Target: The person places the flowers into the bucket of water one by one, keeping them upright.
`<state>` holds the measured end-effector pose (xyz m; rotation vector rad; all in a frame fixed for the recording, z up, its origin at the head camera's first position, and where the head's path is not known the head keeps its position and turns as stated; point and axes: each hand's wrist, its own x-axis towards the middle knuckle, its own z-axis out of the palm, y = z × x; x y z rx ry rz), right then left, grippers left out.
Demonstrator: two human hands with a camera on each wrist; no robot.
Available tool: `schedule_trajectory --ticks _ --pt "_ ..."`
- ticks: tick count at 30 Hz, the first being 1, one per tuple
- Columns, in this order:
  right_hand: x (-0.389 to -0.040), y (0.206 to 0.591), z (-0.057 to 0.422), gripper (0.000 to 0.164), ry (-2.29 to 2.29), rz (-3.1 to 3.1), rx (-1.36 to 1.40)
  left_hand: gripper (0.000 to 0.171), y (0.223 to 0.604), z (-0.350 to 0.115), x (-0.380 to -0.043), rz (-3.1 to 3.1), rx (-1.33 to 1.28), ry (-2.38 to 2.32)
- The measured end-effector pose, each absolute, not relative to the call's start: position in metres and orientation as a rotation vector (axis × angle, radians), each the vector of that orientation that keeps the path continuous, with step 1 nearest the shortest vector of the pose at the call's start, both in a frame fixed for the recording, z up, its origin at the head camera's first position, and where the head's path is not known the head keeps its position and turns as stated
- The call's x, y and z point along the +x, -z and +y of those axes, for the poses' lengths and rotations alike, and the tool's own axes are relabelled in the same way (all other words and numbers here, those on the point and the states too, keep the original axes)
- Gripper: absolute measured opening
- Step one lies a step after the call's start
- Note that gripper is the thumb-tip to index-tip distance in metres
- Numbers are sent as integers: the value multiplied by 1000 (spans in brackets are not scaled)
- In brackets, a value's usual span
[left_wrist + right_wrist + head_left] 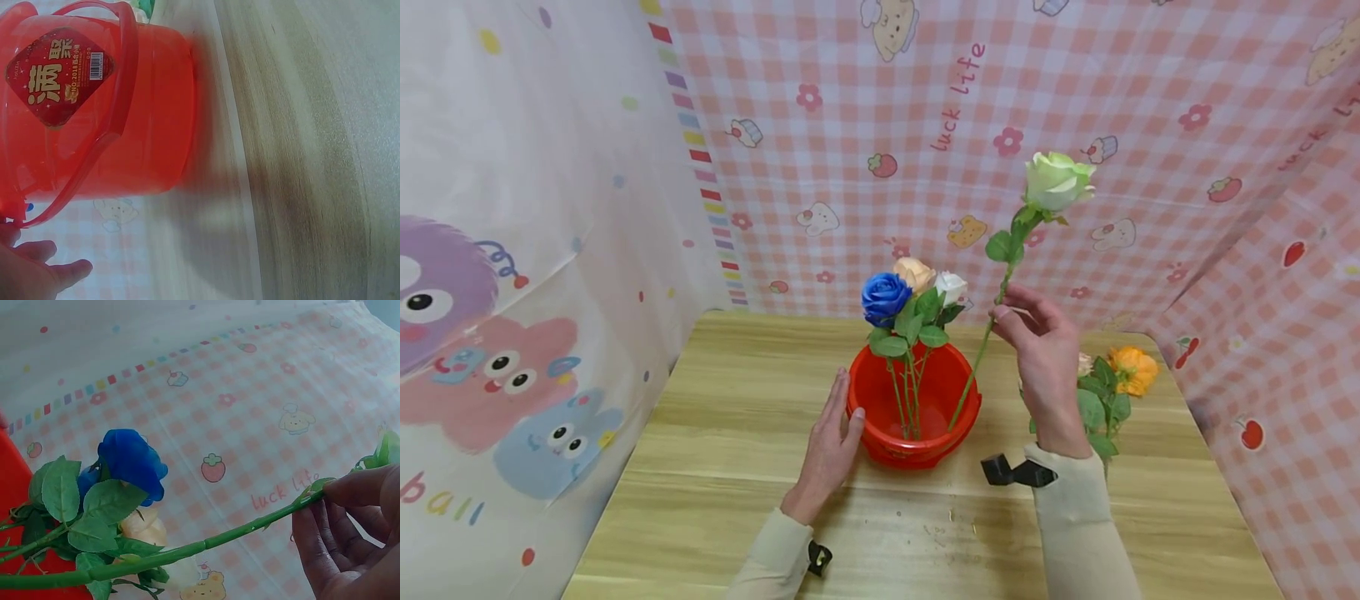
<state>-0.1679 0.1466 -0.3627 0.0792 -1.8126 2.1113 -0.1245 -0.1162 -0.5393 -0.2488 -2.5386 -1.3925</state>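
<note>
Between thumb and fingers my right hand (1047, 358) pinches the stem of a pale green rose (1057, 182). Its bloom rises above the hand, and the stem's lower end slants into the red bucket (968, 398). Inside the bucket stand a blue rose (886, 298), a peach rose (914, 273) and a white rose (951, 287). My left hand (831, 440) rests at the bucket's left rim with its fingers extended. In the left wrist view, a label (59, 78) and the handle (125, 81) show on the bucket's side.
On the table's right side lie an orange rose (1133, 371) and leafy stems, partly hidden behind my right forearm. Water drops (951, 515) dot the wooden table (715, 467) in front of the bucket. Patterned cloths (820, 167) hang behind and at both sides.
</note>
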Motion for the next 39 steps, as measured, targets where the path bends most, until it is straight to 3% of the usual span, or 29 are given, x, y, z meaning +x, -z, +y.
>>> schedule_trajectory --ticks 39 --pt "-193 450 116 22 -1739 -2452 171 63 541 -116 -126 -2541 -248 1386"
